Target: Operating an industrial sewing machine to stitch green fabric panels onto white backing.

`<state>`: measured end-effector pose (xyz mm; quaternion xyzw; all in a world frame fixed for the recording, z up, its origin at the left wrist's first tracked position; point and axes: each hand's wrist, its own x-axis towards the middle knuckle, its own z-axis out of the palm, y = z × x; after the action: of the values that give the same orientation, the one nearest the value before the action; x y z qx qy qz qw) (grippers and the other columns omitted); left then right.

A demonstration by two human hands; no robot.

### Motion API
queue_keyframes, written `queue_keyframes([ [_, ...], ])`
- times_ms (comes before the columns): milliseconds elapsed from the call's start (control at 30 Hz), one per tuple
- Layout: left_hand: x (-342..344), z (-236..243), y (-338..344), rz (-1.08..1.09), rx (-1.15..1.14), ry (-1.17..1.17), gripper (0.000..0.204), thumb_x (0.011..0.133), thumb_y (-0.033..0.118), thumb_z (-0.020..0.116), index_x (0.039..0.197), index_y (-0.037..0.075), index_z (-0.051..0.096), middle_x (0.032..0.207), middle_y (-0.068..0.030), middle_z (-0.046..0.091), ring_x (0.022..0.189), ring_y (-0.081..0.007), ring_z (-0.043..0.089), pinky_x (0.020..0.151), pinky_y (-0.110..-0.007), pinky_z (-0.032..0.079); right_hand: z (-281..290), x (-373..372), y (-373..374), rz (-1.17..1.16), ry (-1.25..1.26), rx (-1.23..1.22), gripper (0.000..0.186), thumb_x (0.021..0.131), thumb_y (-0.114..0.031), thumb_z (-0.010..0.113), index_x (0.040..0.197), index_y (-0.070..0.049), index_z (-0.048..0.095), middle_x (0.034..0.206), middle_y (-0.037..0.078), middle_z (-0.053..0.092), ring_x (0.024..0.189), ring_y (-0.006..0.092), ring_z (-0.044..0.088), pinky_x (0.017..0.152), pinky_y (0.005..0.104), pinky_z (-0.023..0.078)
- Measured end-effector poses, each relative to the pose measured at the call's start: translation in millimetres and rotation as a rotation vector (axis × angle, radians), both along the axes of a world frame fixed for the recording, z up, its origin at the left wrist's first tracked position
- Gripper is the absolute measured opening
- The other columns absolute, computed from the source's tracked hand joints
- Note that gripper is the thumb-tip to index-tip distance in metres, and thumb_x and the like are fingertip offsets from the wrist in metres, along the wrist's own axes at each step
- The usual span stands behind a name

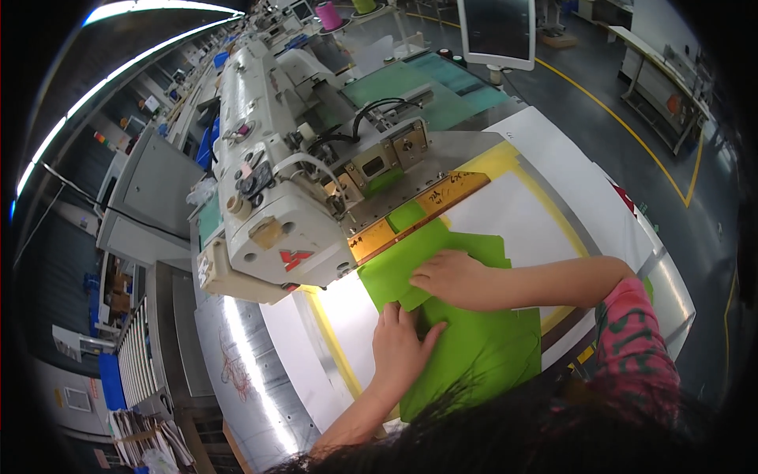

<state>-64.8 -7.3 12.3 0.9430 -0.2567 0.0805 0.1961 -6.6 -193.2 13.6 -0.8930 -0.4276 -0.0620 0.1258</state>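
Bright green fabric pieces (482, 355) lie layered on a white board (513, 213) with yellow taped borders, reaching up to an orange template bar (371, 245) on the sewing machine (280, 229). My right hand (450, 272) rests on the upper green piece, fingers slightly bent on its surface, palm down. My left hand (403, 347) is lower and to the left, fingertips at the upper piece's lower-left edge, thumb spread apart over the green fabric. What lies under the fingertips of each hand is hidden.
A screen (496, 31) stands behind the table at top right, near thread cones (328, 16). A grey control box (146, 189) is left of the machine. A metal plate (245, 371) borders the board's left. Another workbench (655, 79) stands across the aisle.
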Motion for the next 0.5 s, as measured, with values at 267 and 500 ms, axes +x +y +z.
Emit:
queue_keyframes([
  [267,22,-2,-15,0.073,-0.007,0.438,0.033,0.079,0.027,0.070,0.096,0.001,0.058,0.078,-0.0126,0.062,0.070,-0.0321,0.060,0.065,-0.041,0.048,23,15,-37,-0.266,0.142,0.347,0.034,0.080,-0.010,0.054,0.114,-0.005,0.060,0.100,0.017,0.064,0.090,0.0337,0.061,0.079,0.0394,0.049],
  [500,37,-5,12,0.031,-0.591,0.790,0.019,0.086,0.007,0.064,0.099,0.000,0.053,0.082,-0.0047,0.058,0.068,-0.0083,0.056,0.057,-0.025,0.048,98,-77,-232,-0.886,0.066,0.748,0.033,0.089,-0.028,0.055,0.105,0.000,0.062,0.085,0.017,0.065,0.081,0.0301,0.063,0.074,0.0370,0.048],
])
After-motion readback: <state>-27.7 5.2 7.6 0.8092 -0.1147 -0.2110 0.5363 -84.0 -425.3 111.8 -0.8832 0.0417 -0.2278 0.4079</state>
